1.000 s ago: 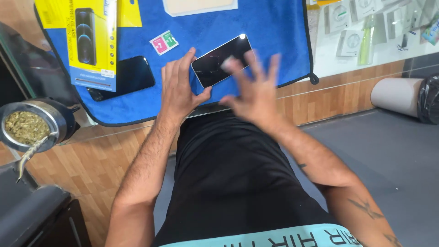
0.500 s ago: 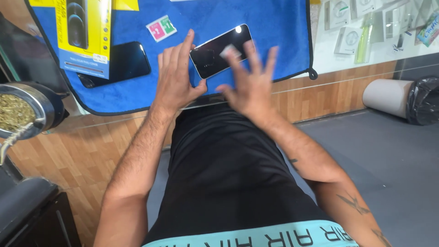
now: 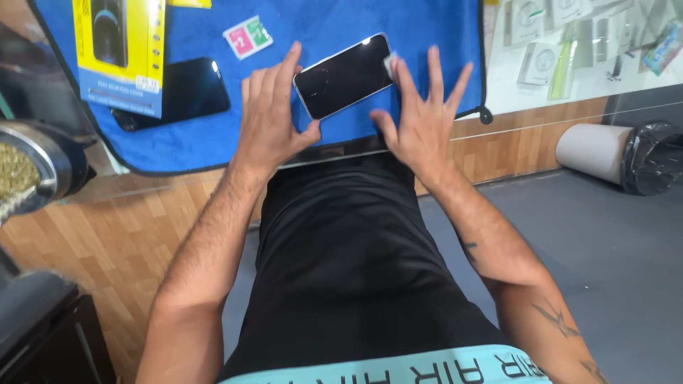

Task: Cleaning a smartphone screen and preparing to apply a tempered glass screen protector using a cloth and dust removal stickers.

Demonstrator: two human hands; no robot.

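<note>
A phone (image 3: 343,75) lies screen-up and tilted on a blue cloth (image 3: 427,35) spread over the table (image 3: 178,188). The left hand (image 3: 270,121) braces the phone's left end, with the index finger along the upper corner and the thumb against the lower edge. The right hand (image 3: 425,121) rests open with fingers spread, its index finger pressing a small white wipe (image 3: 389,62) against the phone's right end. Further left on the cloth lie a second dark phone (image 3: 181,92), a yellow-and-blue box (image 3: 117,53) partly overlapping it, and two small packets (image 3: 247,37), one pink and one green. A metal cup (image 3: 32,174) of green herb sits at the far left, cut off by the picture's edge.
</note>
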